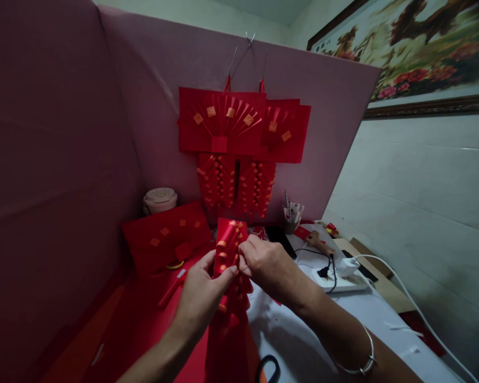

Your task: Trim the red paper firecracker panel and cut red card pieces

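Observation:
A red paper firecracker decoration (228,242) with small orange bands stands upright between my hands above the table. My left hand (205,287) grips it from the left, thumb pressed across its front. On its right edge, my right hand (263,260) has its fingers pinched together against the paper; what lies between those fingertips is hidden. A red strip of paper (227,351) hangs or lies below the decoration. Left of my left hand lie a red marker-like stick (170,292) with a white end and a red panel (143,244) with orange squares.
Finished-looking red fan panels (201,127) and firecracker pieces (257,186) hang from hooks on a pink board (151,80). A glue gun (318,243), a power strip (339,279) with cables and a pen cup (291,215) stand at right. Scissors (268,364) lie at the front edge.

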Motion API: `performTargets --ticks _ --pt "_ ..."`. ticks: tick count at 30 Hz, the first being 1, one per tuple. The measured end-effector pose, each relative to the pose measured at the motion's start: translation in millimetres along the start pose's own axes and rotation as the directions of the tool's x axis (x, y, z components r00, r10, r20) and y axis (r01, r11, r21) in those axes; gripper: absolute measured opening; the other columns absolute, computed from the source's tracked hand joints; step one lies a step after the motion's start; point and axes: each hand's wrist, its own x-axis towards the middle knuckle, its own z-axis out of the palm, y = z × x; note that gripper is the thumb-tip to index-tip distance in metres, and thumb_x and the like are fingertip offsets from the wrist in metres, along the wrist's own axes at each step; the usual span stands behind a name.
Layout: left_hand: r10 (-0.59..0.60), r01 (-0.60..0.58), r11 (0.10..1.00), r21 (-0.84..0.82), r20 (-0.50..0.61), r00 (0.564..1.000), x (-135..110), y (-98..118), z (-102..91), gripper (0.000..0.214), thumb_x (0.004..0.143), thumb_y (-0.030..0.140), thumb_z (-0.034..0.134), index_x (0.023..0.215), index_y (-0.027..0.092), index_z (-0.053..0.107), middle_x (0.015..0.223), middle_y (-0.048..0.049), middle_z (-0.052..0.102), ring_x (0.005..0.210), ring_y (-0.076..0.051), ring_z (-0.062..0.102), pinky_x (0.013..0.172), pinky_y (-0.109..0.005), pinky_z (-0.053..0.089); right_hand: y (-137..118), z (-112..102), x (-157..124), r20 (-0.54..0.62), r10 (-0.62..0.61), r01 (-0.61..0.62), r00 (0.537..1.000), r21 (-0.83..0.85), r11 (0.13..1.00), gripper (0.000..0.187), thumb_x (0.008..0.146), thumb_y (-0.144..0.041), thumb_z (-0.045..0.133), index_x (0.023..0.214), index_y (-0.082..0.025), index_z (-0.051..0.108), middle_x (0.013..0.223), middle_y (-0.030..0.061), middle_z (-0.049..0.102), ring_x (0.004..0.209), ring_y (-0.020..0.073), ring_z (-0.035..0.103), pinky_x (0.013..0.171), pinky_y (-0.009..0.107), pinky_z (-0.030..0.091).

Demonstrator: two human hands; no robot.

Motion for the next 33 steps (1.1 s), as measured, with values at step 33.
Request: performTargets --ticks 33 --pt "-0.131 0.128 0.971 -0.204 -0.001 0.991 9 -1 -9.5 0.039 0.067 0.025 0.078 0.103 0.015 0.071 0.083 -0.0069 0.078 0.074 -0.026 0.072 0.068 -0.036 0.056 10 -13 0 -0.011 0.052 -0.051 0.999 0.083 0.995 0.009 0.092 -0.013 0.055 0.088 -0.016 0.063 0.084 0.0035 0.062 0.067 0.0151 0.059 0.059 0.025 0.043"
